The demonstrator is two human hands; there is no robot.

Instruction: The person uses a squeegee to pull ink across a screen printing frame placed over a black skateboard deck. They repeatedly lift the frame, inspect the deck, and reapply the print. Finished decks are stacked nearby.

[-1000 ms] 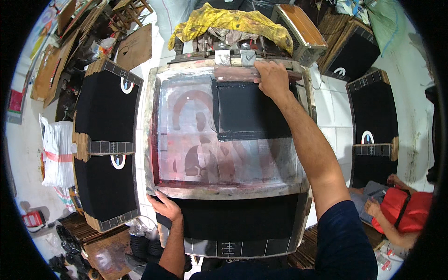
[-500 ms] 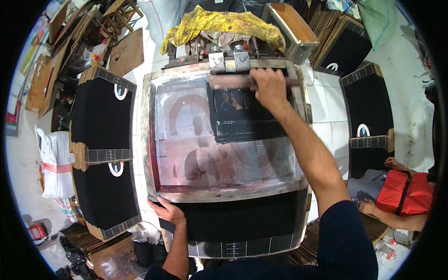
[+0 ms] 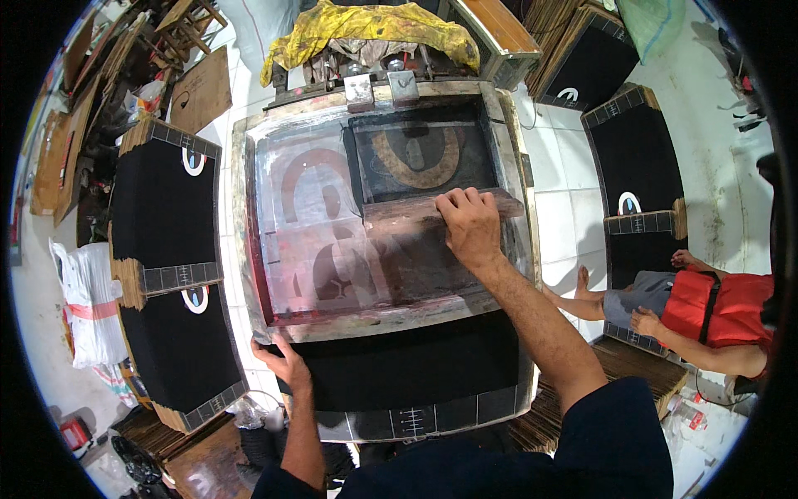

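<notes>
The wooden bar (image 3: 399,214) lies across the printing screen (image 3: 299,245), directly under the fingers of your right hand (image 3: 472,226), which are closed over its far edge; where your thumb presses is too hidden to tell. More of the bar runs out to the left of those fingers than to their right, so expect that longer end to swing or lift if you push unevenly; a hold nearer its middle should balance better. It looks stiff and fairly light, a plank that won't bend in your grip, though any wet ink on it would make it slick (the lower edge, where it meets the mesh, is out of sight). Just beyond your fingers, the mesh shows a dark film with a brown ring (image 3: 416,179) in it; that stretched sheet is probably the fragile part, so bear down evenly and keep fingertips off it. The thumb and fingers of your left hand (image 3: 283,364) stand apart at the near left corner of the wooden frame (image 3: 399,321); whether they pinch it or only rest there, you can't tell. The frame looks rigid and heavier than the bar, best held by its rails. Just right of those left fingers, black cloth (image 3: 416,366) shows below the near rail, likely soft and easily rumpled.
</notes>
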